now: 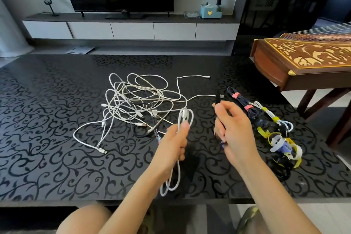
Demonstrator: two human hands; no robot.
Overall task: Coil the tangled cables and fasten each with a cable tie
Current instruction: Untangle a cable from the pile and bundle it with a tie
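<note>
The left hand [175, 139] has its grip closed around a white cable [185, 119] folded into long loops, one end poking above the fist and the rest hanging past the edge of the worktop [47, 138], while the right hand [230, 129] pinches a dark strip, probably a black cable tie [217, 104], just beside it. To do this well, I'd say keep the loops squeezed flat and even, wrap the tie snugly around their middle, then cinch it. The tangled pile [136, 104] waits behind; tied bundles [247, 104] lie to the right.
</note>
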